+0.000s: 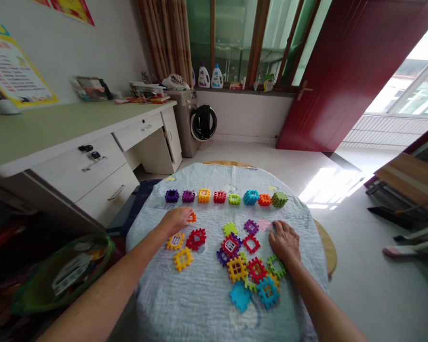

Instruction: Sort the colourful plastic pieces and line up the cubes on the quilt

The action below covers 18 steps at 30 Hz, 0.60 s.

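Note:
A round table [199, 304] covered with a pale blue quilted cloth holds flat interlocking plastic tiles. My left hand [174, 220] is closed on an orange tile [191, 217] near the table's left side. Yellow tiles [175, 241] [183, 259] and a red tile [196, 238] lie just below it. My right hand [284, 241] lies flat with fingers spread, its fingertips on a pink tile [264, 223]. A loose heap of several coloured tiles [249, 266] lies between and below my hands. A row of several assembled cubes [228, 197] runs across the far side of the table.
A pale desk with drawers [92, 161] stands to the left, a green basket [60, 275] on the floor beside the table. A washing machine [194, 123] sits by the far wall under a window sill with bottles. A dark red door [345, 71] stands open at right.

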{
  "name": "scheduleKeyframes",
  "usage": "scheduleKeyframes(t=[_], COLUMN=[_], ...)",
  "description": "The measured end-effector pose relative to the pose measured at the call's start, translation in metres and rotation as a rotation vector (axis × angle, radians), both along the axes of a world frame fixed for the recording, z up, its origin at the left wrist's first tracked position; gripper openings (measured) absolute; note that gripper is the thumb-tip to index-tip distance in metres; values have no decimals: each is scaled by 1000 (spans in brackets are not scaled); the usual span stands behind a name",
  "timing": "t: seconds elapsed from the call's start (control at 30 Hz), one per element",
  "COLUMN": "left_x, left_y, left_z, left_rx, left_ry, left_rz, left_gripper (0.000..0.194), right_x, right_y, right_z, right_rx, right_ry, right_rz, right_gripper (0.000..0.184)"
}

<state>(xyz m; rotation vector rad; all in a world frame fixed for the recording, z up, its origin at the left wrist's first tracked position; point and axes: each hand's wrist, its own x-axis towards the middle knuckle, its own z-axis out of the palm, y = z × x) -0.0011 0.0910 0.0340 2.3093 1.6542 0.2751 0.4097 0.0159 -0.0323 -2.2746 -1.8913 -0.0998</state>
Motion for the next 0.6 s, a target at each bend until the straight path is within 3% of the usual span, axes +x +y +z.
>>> scheduleKeyframes(t=[0.23, 0.33, 0.43, 0.6], left_x=[76, 96, 86, 17], left_y=[11, 11, 9, -9], left_z=[-18, -27, -30, -43], left_rx=[29, 38, 89, 227], left_ry=[-142, -187, -212, -211], left_rz=[-84, -94, -50, 76], left_gripper=[27, 24, 28, 30], right_x=[-2, -3, -4, 0], right_y=[-1, -2, -3, -1], right_z=[4, 5, 4, 5], right_rx=[-1, -2, -9, -32], right_ry=[26, 25, 23, 35], right_rz=[-8, -12, -10, -6], right_gripper=[41, 41, 41, 42])
